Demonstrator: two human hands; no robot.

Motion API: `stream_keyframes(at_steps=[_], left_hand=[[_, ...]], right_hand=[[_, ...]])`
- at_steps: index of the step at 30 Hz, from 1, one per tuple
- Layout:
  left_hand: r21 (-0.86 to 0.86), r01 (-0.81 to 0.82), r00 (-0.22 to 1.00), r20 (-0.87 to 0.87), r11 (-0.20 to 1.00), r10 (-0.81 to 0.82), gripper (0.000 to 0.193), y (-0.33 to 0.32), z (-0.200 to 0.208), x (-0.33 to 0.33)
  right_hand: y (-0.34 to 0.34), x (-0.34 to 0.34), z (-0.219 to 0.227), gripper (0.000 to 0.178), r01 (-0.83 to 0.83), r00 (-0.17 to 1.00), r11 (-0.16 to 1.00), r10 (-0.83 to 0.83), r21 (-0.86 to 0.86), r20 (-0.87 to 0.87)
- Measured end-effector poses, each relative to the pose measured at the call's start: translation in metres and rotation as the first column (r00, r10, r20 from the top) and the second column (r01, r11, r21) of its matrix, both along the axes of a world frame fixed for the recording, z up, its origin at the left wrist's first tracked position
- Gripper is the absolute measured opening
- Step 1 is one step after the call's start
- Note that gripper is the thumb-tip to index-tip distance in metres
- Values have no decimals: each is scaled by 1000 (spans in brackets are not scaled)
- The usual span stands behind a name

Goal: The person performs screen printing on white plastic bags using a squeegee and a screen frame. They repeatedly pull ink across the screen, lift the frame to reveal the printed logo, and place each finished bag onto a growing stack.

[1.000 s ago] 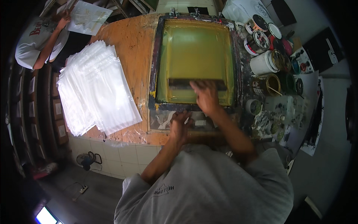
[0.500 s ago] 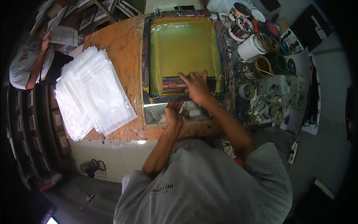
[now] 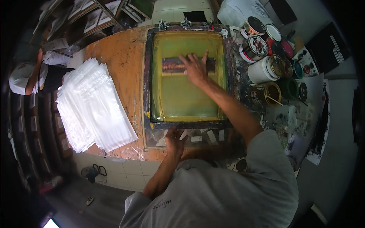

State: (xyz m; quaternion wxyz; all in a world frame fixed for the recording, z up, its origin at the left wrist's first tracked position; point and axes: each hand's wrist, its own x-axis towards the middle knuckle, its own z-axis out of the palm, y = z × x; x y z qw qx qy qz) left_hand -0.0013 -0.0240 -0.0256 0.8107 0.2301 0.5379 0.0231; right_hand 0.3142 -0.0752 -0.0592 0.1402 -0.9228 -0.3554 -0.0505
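A printing screen [image 3: 190, 102], yellow-green mesh in a dark ink-stained frame, lies before me on the wooden table. My right hand [image 3: 196, 70] grips a wide squeegee [image 3: 170, 67] from above, fingers spread over its bar. The squeegee stands crosswise on the mesh, in its far half. At the screen's near edge, my left hand [image 3: 175, 141] has its fingers up against the underside of the frame, thumb apart. Its fingertips are hidden. The near side of the screen looks raised off the table. Pale strips [image 3: 195, 138] show on the surface by this edge.
A fanned stack of clear plastic bags [image 3: 97, 110] covers the table's left side. Paint cans [image 3: 262, 72] and tubs crowd the right, beside my right forearm. Metal clamps [image 3: 185, 24] hold the screen's far edge. Another person [image 3: 28, 78] stands at the far left by shelves.
My right hand has pushed the squeegee from the near end of the mesh toward the far end. The screen's near edge has come up, with my left hand now at it.
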Motion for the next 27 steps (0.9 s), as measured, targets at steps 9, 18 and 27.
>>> stream_keyframes(at_steps=[9,18,27], left_hand=[[-5,-52,999,14,999,52,23,-2,-5,-6],[19,-18,991,134,1000,15,19,3,1,-11],[92,71,823,557,993,-110,20,32,78,6]], right_hand=[[27,140,-10,77,31,992,999,-32,17,122],[-33,-40,88,55,-115,875,991,69,-68,-479],[-53,-192,176,56,-16,997,990,5,142,76]])
